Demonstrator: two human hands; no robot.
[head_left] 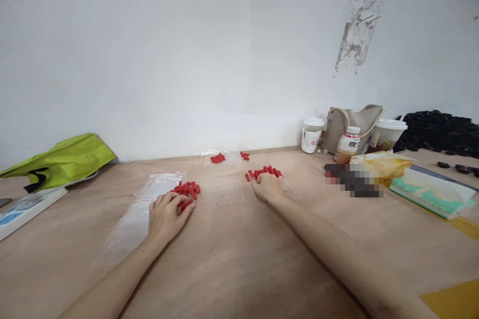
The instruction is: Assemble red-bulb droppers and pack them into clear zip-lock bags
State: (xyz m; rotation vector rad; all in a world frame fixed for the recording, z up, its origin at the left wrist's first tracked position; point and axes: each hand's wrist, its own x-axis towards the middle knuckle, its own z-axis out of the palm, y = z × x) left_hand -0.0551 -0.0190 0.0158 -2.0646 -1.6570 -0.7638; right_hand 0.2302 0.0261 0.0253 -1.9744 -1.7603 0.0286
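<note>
My left hand [164,215] is closed at the left, with thumb and fingers around a small red cap [186,205]. A pile of similar red caps [189,187] lies just beyond its fingertips. Between my hands, a row of thin clear tubes [221,194] rests side by side on the table. My right hand [268,186] curls down over another row, whose red-capped ends [271,170] stick out past the knuckles. Clear tube ends [288,188] show to the right of that hand. What its fingertips grip is hidden.
Clear zip bags [129,224] lie by my left forearm. A bag with red caps and tubes [228,158] sits near the wall. Farther right stand a white cup [312,135], a bottle [346,145] and a tissue pack [430,192]. A power strip [26,213] is at left.
</note>
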